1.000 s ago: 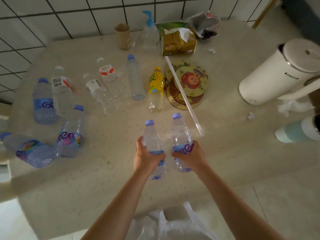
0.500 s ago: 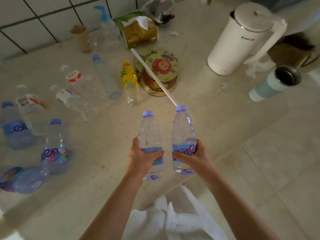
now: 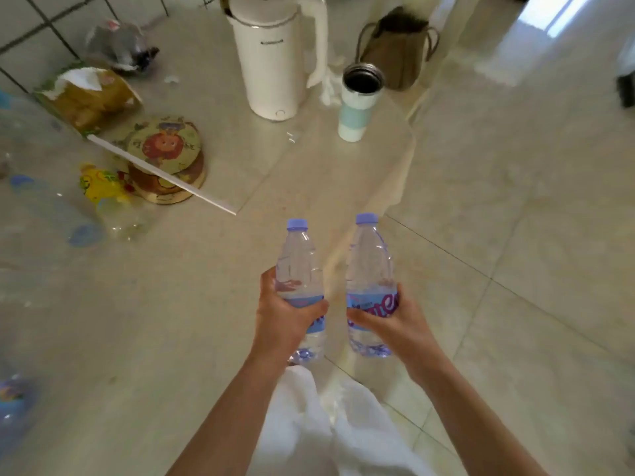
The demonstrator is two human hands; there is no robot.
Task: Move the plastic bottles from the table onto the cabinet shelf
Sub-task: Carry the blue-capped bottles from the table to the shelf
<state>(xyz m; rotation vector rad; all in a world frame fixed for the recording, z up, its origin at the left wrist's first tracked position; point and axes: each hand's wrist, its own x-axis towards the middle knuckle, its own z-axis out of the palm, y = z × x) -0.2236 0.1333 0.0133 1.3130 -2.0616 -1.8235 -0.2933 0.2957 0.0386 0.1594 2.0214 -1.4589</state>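
Observation:
My left hand (image 3: 285, 316) grips a clear plastic bottle (image 3: 298, 266) with a blue cap and a blue label, held upright above the table's front edge. Beside it, my right hand (image 3: 395, 321) grips a second clear bottle (image 3: 369, 262) of the same kind, upright and over the floor just past the table's edge. At the blurred left side, more bottles lie on the beige table (image 3: 154, 304): a yellow-labelled one (image 3: 103, 190), a clear one with a blue cap (image 3: 51, 211) and one at the lower left (image 3: 13, 403). No cabinet shelf is in view.
On the table stand a white electric kettle (image 3: 275, 60), a mint tumbler (image 3: 357, 101), round cartoon tins (image 3: 165, 156) with a white strip (image 3: 161, 173) across them, a tissue pack (image 3: 89, 97) and a brown bag (image 3: 395, 46). Tiled floor (image 3: 515, 235) lies to the right.
Both hands have lifted their bottles off the table and carried them right, toward the table's edge. The view has swung right, so the kettle and floor fill more of it.

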